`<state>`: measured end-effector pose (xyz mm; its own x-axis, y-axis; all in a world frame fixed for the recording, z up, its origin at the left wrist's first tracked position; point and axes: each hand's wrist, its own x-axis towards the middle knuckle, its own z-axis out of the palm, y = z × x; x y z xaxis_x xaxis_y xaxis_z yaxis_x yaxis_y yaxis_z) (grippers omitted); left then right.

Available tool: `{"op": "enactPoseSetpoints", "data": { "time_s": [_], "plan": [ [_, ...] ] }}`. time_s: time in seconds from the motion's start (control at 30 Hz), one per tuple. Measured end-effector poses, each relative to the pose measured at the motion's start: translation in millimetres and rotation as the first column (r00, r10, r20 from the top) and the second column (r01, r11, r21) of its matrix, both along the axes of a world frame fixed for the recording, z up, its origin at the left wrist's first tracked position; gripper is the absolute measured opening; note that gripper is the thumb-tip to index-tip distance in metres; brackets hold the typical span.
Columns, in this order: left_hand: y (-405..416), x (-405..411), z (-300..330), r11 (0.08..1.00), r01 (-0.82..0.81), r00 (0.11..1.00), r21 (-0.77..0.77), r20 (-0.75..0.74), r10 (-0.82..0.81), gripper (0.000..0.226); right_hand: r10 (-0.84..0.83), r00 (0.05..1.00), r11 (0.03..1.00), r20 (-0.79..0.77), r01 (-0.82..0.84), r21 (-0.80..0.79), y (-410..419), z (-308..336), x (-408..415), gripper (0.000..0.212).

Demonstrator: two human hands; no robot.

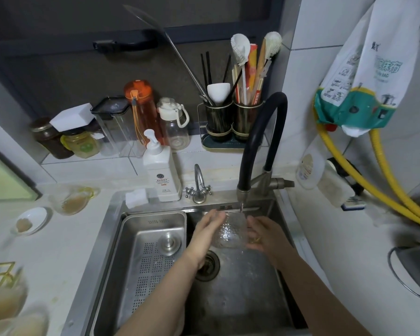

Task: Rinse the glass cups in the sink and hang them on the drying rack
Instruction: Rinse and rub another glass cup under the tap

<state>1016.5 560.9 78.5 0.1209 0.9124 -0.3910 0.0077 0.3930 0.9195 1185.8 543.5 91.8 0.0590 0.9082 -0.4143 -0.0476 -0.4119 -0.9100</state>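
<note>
A clear textured glass cup point(230, 230) is held over the steel sink point(240, 294), right under the spout of the black-hosed faucet point(243, 190), where a thin stream of water runs onto it. My left hand point(207, 232) presses flat against the cup's left side. My right hand point(264, 235) grips its right side. A gold wire drying rack point(0, 275) shows at the lower left edge, with blurred glassware point(10, 311) below it. Another glass cup point(69, 200) lies on the counter left of the sink.
A perforated steel drain tray point(153, 253) fills the sink's left half. A soap pump bottle point(161, 173) and a small tap point(198, 187) stand behind the sink. Jars, bottles and a utensil holder point(230, 122) line the ledge. Yellow hoses point(374, 180) run at right. A small dish point(30, 221) sits on the counter.
</note>
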Motion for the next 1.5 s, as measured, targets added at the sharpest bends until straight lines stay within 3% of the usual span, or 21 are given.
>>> {"op": "enactPoseSetpoints", "data": {
  "time_s": [0.1, 0.2, 0.33, 0.43, 0.57, 0.67, 0.77, 0.83, 0.93, 1.07, 1.13, 1.2, 1.33, 1.43, 1.5],
  "plan": [
    [0, 7, 12, 1.0, 0.023, 0.999, -0.002, 0.04, -0.023, 0.086, -0.081, 0.989, 0.995, 0.122, 0.072, 0.075, -2, 1, -5, 0.017],
    [-4, 24, 17, 0.992, 0.124, 0.992, 0.004, -0.019, -0.124, 0.071, -0.187, 0.943, 0.977, 0.275, 0.151, 0.148, -19, 0, 3, 0.017],
    [-12, 18, 12, 0.979, 0.19, 0.967, 0.074, -0.189, -0.173, 0.092, -0.151, 0.918, 0.973, 0.368, 0.072, 0.218, -33, 0, 2, 0.009],
    [-4, 9, 15, 0.982, 0.157, 0.955, 0.108, -0.268, -0.124, 0.104, -0.157, 0.938, 0.955, 0.311, 0.064, 0.288, -29, 13, -14, 0.005],
    [4, 9, 22, 0.99, 0.049, 0.989, 0.13, -0.143, -0.03, 0.098, -0.116, 0.97, 0.943, 0.212, 0.041, 0.329, -25, 29, -12, 0.016],
    [6, -5, 16, 0.996, 0.057, 0.998, 0.066, -0.039, -0.055, 0.104, 0.065, 0.994, 0.937, 0.083, -0.089, 0.337, -21, 31, 3, 0.024],
    [3, -15, 13, 0.98, 0.194, 0.981, 0.044, -0.037, -0.193, 0.079, 0.322, 0.928, 0.865, 0.186, -0.368, 0.341, -19, 35, 8, 0.028],
    [0, -13, 12, 0.97, 0.241, 0.971, 0.035, 0.006, -0.241, 0.074, 0.373, 0.902, 0.842, 0.218, -0.428, 0.329, -15, 37, 11, 0.025],
    [-6, -5, 18, 0.988, 0.149, 0.988, 0.035, 0.04, -0.15, 0.073, 0.324, 0.908, 0.857, 0.267, -0.401, 0.325, -7, 31, 15, 0.019],
    [-16, 0, 20, 0.993, 0.111, 0.982, 0.046, 0.15, -0.117, 0.085, 0.126, 0.945, 0.946, 0.303, -0.206, 0.251, -4, 22, 2, 0.015],
    [-24, 2, 14, 0.985, 0.144, 0.985, 0.091, 0.085, -0.152, 0.092, 0.059, 0.953, 0.961, 0.296, -0.135, 0.242, -4, 21, -8, 0.016],
    [-28, 7, 9, 0.985, 0.083, 0.996, 0.151, 0.011, -0.085, 0.086, 0.021, 0.963, 0.969, 0.27, -0.085, 0.23, -5, 20, -16, 0.017],
    [-17, 13, 14, 0.986, -0.136, 0.988, 0.097, 0.084, 0.128, 0.062, 0.12, 0.978, 0.946, 0.171, -0.165, 0.28, -5, 23, -19, 0.015],
    [-2, 11, 18, 0.992, -0.117, 0.991, -0.042, 0.057, 0.119, 0.078, 0.26, 0.964, 0.934, 0.054, -0.265, 0.238, -3, 25, -14, 0.016],
    [1, 12, 17, 0.997, -0.047, 0.996, -0.069, 0.068, 0.051, 0.09, 0.201, 0.979, 0.954, 0.038, -0.204, 0.221, -1, 27, -16, 0.014]
  ]
}}
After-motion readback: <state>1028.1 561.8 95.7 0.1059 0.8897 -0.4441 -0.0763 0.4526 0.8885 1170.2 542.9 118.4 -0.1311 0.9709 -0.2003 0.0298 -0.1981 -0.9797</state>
